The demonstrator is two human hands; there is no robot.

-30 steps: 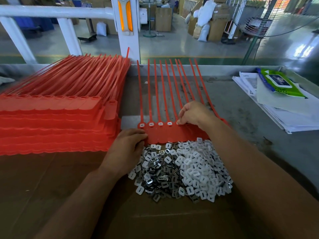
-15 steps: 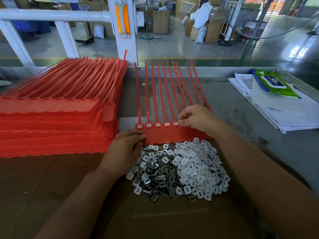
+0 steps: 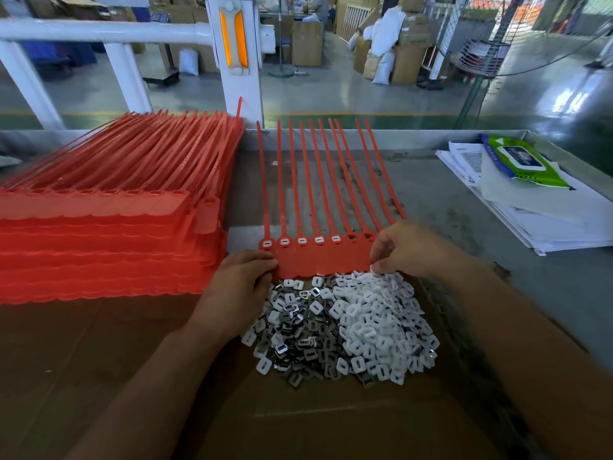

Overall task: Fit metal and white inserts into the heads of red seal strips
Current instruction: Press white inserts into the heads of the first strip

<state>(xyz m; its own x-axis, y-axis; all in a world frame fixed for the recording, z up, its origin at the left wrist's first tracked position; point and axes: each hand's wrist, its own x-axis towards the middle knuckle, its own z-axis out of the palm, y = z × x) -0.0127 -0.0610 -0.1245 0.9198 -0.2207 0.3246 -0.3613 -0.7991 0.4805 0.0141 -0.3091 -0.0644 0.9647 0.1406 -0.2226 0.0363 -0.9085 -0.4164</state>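
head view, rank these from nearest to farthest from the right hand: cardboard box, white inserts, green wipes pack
From the right hand, which pinches the red seal strips:
1. white inserts, the pile just below the hand, almost touching it.
2. green wipes pack, toward the back right.
3. cardboard box, far off in the background, up centre.

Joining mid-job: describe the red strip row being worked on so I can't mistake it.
Find the white post with orange reflectors. Directly in front lies a single flat row of joined red plastic seal strips, just beyond the pile of white and metal inserts. Unlike the tall red stack on its left, its heads show white inserts.
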